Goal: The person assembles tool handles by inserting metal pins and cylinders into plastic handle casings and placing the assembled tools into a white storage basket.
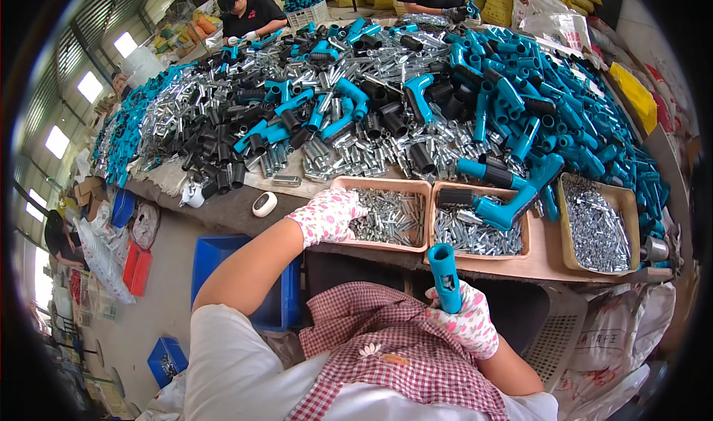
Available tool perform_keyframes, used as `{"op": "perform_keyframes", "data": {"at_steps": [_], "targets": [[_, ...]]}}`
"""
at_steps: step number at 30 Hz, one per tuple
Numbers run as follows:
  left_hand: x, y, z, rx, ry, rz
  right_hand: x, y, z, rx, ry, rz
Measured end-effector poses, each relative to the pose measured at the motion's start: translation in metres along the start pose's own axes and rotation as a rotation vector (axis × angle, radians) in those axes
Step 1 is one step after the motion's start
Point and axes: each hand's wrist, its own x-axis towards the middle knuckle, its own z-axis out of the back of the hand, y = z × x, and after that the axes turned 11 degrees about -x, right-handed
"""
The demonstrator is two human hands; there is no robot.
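My right hand, in a white flower-patterned glove, is wrapped round a teal tubular plastic housing with a cutout in its side. The housing stands roughly upright in front of my apron. My left hand, in a matching glove, reaches over the left side of a shallow tray of small metal pins. Its fingers are bent together at the pins, and whatever lies between the fingertips is hidden. A teal gun-shaped housing with a black sleeve lies across the middle tray.
A third tray of small metal parts stands at the right. Behind the trays rises a big heap of teal housings, black sleeves and metal parts. A white oval device sits by the table edge. Blue bins stand below left; two people work opposite.
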Motion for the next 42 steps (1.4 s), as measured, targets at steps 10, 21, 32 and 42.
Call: {"op": "perform_keyframes", "data": {"at_steps": [10, 21, 32, 42], "targets": [[0.009, 0.014, -0.02, 0.032, -0.12, -0.006, 0.005, 0.008, 0.015, 0.05, -0.069, -0.002], [0.001, 0.019, -0.01, -0.045, -0.197, -0.188, 0.049, 0.037, 0.05, 0.028, -0.175, 0.246], [0.003, 0.013, -0.018, -0.111, -0.234, -0.078, 0.09, 0.03, 0.055, -0.081, -0.22, 0.184], [-0.008, 0.024, 0.002, -0.658, -0.454, 0.041, 0.095, 0.021, 0.051, -0.051, -0.191, 0.179]]}}
